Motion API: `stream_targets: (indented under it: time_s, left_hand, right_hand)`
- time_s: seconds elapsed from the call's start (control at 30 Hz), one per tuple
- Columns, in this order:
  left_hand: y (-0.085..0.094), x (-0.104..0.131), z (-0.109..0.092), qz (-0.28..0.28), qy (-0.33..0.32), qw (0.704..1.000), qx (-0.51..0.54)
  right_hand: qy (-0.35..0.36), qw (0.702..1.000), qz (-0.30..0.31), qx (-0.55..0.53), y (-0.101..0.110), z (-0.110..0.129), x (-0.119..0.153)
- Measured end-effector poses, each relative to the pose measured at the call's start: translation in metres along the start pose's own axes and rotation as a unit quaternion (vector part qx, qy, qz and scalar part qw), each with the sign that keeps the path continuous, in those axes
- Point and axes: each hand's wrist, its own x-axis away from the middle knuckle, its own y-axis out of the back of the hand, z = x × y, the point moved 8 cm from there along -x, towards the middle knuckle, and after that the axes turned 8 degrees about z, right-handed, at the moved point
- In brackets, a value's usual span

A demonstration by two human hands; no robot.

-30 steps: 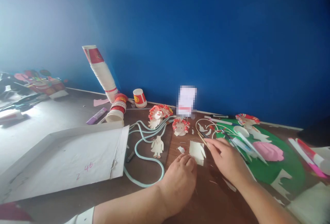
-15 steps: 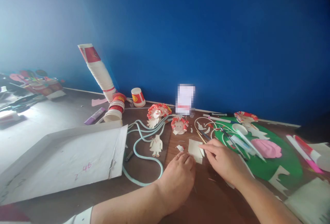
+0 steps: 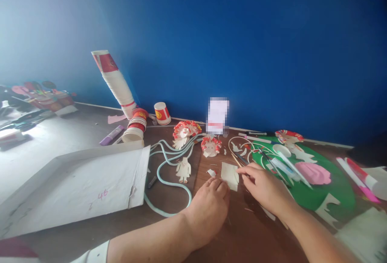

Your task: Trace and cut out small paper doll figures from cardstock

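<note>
From the head view, a cream paper cutout (image 3: pixel 229 175) lies flat on the brown table (image 3: pixel 242 238), between both hands. The left hand (image 3: pixel 208 210) rests curled, fingertips just short of its lower edge. The right hand (image 3: pixel 264 188) has fingertips gathered at its right edge; whether they pinch it, I cannot tell.

Light came from the left: table (image 3: pixel 45 142) glared white, upper left hazed. Right side dimmer. Edges were warped and soft.
</note>
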Motion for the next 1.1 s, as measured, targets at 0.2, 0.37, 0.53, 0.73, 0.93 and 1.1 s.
stream_targets:
  time_s: [0.2,0.37,0.53,0.73,0.93,1.1]
  left_hand:
    - [-0.001,0.0,0.0,0.012,-0.002,1.0,0.001]
    - [0.001,0.0,0.0,-0.004,-0.001,1.0,0.006]
    - [0.0,-0.002,0.0,0.006,-0.001,1.0,0.024]
    - [-0.001,-0.002,0.0,0.027,0.0,0.999,0.029]
    - [-0.001,-0.003,0.0,0.036,0.015,0.998,0.046]
    - [-0.002,-0.003,0.005,-0.011,0.049,0.995,0.083]
  right_hand:
    - [-0.012,0.998,-0.057,0.001,0.007,-0.005,0.002]
    - [0.007,0.999,-0.013,0.036,0.002,0.005,0.005]
    - [0.014,0.992,0.034,0.125,0.0,0.017,0.01]
    - [0.008,0.979,0.065,0.195,0.004,0.034,0.013]
    - [0.009,0.982,0.038,0.187,0.004,0.042,0.016]
    - [0.003,0.983,0.016,0.181,0.001,0.041,0.017]
